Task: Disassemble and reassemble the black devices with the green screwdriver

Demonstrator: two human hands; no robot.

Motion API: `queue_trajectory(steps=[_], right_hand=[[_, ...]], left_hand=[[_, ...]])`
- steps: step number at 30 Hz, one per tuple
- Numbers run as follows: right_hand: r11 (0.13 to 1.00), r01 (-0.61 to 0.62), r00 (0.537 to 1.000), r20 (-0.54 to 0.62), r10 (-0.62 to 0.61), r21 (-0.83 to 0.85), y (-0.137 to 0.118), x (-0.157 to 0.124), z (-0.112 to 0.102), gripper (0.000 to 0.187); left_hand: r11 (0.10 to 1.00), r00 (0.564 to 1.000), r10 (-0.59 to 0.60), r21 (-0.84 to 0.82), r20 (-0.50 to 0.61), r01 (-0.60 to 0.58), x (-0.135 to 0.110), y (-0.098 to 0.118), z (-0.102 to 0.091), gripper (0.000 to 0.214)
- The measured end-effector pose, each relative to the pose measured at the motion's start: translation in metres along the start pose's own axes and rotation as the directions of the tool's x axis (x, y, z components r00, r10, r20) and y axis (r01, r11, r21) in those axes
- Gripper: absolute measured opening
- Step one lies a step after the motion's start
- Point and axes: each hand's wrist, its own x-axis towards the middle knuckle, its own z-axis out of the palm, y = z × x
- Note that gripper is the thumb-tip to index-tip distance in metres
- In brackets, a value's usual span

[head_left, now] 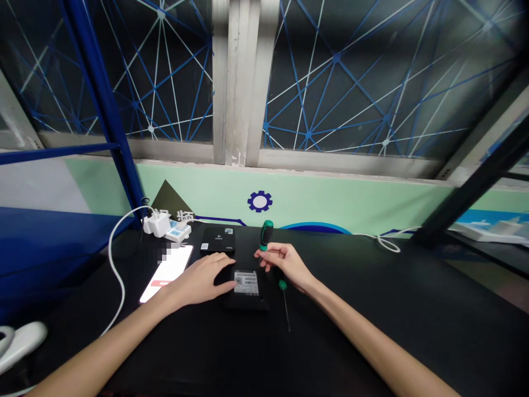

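A box (247, 284) lies on the table (397, 286) before a case (217, 240); left of it lies a phone (170, 274), right of it a loose screwdriver (282, 285).

A flat, black, squarish device (247, 289) with a white printed label lies label-side up in the lower centre of the frame. The label bears a square code on its left and lines of small print. Just above the device's upper right corner, a screwdriver with a green-and-black handle (266, 235) and thin shaft stands nearly upright, handle uppermost, top leaning slightly right; whether its tip touches the device is unclear.
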Motion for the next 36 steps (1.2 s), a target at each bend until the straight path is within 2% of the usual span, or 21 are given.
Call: queue_trajectory(steps=[6, 11, 25, 36], right_hand=[[0.999, -0.034, 0.999, -0.02, 0.034, 0.001, 0.003, -0.0001, 0.0026, 0.037], [1.0, -0.012, 0.998, -0.054, 0.014, 0.025, 0.0063, 0.001, 0.0014, 0.038], [0.998, 0.055, 0.998, -0.004, -0.055, 0.014, 0.0053, -0.0011, -0.0018, 0.03], [0.993, 0.092, 0.993, -0.086, -0.085, 0.074, 0.0064, -0.0004, -0.0066, 0.03]], left_hand=[[1.0, 1.0, 0.006, 0.015, -0.001, -0.006, 0.0004, -0.0004, 0.0006, 0.049], [1.0, 1.0, 0.001, 0.007, 0.006, -0.001, 0.0006, 0.0001, 0.0005, 0.05], [1.0, 1.0, 0.009, -0.013, -0.011, -0.01, -0.0001, -0.0028, 0.0023, 0.051], [1.0, 1.0, 0.011, -0.014, -0.014, -0.011, -0.0003, -0.0022, 0.0016, 0.051]])
